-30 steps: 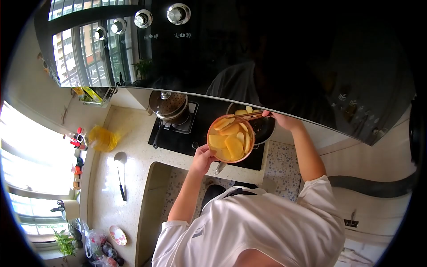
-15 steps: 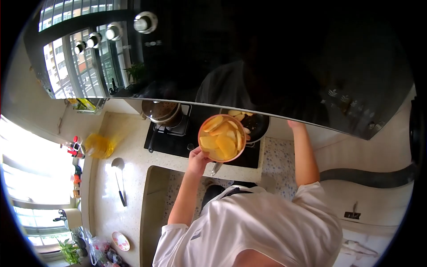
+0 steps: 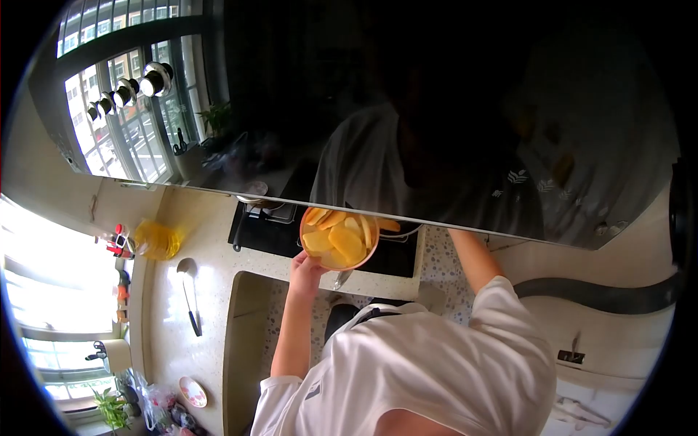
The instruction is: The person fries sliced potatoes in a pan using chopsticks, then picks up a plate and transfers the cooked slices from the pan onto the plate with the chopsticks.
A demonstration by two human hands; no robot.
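My left hand (image 3: pixel 306 272) is closed on the near-left rim of a round, orange-rimmed bowl (image 3: pixel 369 256). Flat yellow slices (image 3: pixel 343 243), possibly potato, fill the bowl, which hangs over the stove. Behind it is a frying pan, mostly hidden by the bowl and the hood; its handle (image 3: pixel 342 279) sticks out toward me. One more yellow slice (image 3: pixel 389 225) shows at the bowl's right side. My right forearm (image 3: pixel 476 258) reaches up under the range hood, which hides the hand.
The dark range hood (image 3: pixel 436 167) overhangs the stove (image 3: pixel 392 264). A lidded pot (image 3: pixel 256 196) shows partly at its edge. On the left counter are an oil jug (image 3: pixel 156 241), a ladle (image 3: pixel 187 269) and a small plate (image 3: pixel 193 392). A grey duct (image 3: pixel 596 296) runs at right.
The view has shifted, and the hood now covers more of the pan, the pot and my right hand. The bowl stays in my left hand, slightly further left in view.
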